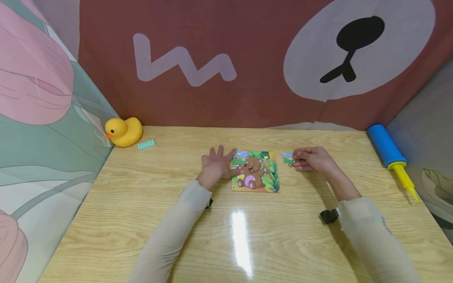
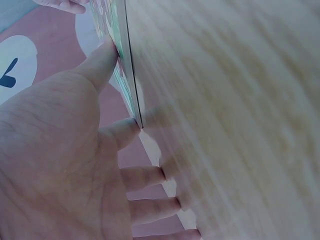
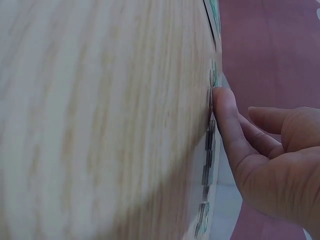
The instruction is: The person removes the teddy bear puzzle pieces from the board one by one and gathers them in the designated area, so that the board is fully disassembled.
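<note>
A square bear jigsaw puzzle (image 1: 255,173) lies on the table between the two hands. My left hand (image 1: 217,164) is spread flat at its left side, with the thumb and a finger touching its edge. The same puzzle stands edge-on beside the left thumb (image 2: 102,57) in the left wrist view. To the right of the puzzle, my right hand (image 1: 311,159) touches small jigsaw pieces (image 1: 288,158) with its fingertips. Several loose pieces (image 3: 209,142) lie flat along the table in the right wrist view. There the thumb stands apart from them. From the head view, the hand covers some pieces.
At the back left sit a yellow rubber duck (image 1: 125,131) and a mint toy brick (image 1: 146,144). A blue and yellow pump (image 1: 387,147) lies along the right side. Printed cloth (image 1: 212,106) hangs behind the wooden table (image 1: 159,204).
</note>
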`<state>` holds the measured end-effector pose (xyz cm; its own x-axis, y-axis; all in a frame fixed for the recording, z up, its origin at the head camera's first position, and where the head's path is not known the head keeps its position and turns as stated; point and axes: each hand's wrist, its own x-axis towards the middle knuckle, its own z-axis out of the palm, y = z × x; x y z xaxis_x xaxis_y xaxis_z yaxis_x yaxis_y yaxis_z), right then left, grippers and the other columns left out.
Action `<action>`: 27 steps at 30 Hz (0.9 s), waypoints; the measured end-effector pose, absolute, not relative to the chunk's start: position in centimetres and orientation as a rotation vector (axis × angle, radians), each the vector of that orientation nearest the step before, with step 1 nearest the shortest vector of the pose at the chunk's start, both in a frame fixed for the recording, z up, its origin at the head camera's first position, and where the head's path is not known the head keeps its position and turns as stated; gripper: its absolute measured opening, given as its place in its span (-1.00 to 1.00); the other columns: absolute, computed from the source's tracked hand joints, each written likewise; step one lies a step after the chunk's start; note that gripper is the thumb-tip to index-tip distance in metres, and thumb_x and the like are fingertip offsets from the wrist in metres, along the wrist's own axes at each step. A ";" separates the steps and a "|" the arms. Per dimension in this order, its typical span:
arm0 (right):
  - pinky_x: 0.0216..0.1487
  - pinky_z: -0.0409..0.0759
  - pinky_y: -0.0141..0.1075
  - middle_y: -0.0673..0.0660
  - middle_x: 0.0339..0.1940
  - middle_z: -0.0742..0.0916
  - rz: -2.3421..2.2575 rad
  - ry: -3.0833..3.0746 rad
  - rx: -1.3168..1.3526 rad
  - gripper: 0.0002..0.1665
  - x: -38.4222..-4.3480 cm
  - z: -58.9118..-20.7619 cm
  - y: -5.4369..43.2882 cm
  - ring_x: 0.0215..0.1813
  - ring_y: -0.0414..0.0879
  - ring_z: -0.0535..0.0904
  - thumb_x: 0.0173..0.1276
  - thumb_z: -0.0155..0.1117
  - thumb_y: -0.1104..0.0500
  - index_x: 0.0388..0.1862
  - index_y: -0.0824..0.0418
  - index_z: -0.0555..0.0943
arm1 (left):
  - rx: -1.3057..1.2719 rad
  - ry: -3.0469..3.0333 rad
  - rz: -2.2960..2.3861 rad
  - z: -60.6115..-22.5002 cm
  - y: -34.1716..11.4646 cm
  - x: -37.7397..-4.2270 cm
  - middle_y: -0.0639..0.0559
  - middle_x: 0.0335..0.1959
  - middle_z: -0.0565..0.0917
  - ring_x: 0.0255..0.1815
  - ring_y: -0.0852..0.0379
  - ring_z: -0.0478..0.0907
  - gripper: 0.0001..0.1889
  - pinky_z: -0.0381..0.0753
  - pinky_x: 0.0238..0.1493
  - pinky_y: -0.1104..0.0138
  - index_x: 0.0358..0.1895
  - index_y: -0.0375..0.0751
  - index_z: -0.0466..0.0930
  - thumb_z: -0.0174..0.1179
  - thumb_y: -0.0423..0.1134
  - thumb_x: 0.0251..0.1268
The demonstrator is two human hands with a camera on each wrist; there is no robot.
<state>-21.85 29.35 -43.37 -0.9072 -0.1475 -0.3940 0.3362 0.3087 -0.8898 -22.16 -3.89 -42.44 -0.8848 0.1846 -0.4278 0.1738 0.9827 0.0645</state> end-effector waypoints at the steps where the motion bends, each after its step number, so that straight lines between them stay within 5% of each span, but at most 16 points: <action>1: 0.01 0.75 -0.27 0.09 -0.01 0.72 -1.636 2.175 0.167 -0.39 -21.8 -43.3 29.4 -0.18 -0.24 0.78 0.69 -0.11 0.17 0.54 0.51 0.19 | 0.255 2.683 0.035 -42.4 -3.8 -22.1 -0.06 0.72 -0.16 0.70 -0.26 -0.14 -0.09 0.30 0.42 -0.18 0.64 0.46 -0.20 -0.06 0.54 0.30; 5: 0.00 0.75 -0.27 0.06 -0.04 0.75 -1.656 2.191 0.147 -0.38 -21.6 -43.0 29.7 -0.17 -0.24 0.78 0.69 -0.12 0.15 0.54 0.51 0.17 | 0.264 2.684 0.044 -42.4 -3.7 -22.1 -0.07 0.72 -0.17 0.70 -0.26 -0.14 -0.09 0.28 0.43 -0.20 0.64 0.46 -0.20 -0.05 0.54 0.31; 13: 0.06 0.74 -0.19 0.40 0.22 0.63 -1.587 2.262 0.080 -0.40 -20.8 -41.8 28.8 -0.11 -0.20 0.77 0.69 -0.08 0.13 0.53 0.45 0.24 | 0.277 2.683 0.121 -42.4 -3.9 -22.0 -0.13 0.71 -0.16 0.69 -0.33 -0.17 -0.10 0.22 0.45 -0.29 0.66 0.38 -0.17 -0.02 0.47 0.36; 21: -0.02 0.76 -0.25 0.26 -0.01 0.69 -1.560 2.238 0.044 -0.44 -20.3 -42.0 27.1 -0.16 -0.18 0.75 0.67 -0.06 0.13 0.47 0.46 0.32 | 0.460 2.700 0.196 -42.0 -2.8 -21.0 -0.04 0.72 -0.22 0.72 -0.14 -0.25 -0.08 -0.04 0.60 -0.24 0.67 0.27 -0.21 0.05 0.38 0.40; 27: -0.07 0.77 -0.24 0.27 -0.07 0.70 -1.476 2.230 0.021 -0.45 -20.4 -42.8 25.0 -0.19 -0.12 0.72 0.65 -0.03 0.13 0.46 0.42 0.37 | 0.571 2.667 0.112 -41.8 0.0 -19.5 0.07 0.72 -0.29 0.72 -0.14 -0.37 -0.11 -0.21 0.62 -0.25 0.66 0.38 -0.23 -0.13 0.51 0.38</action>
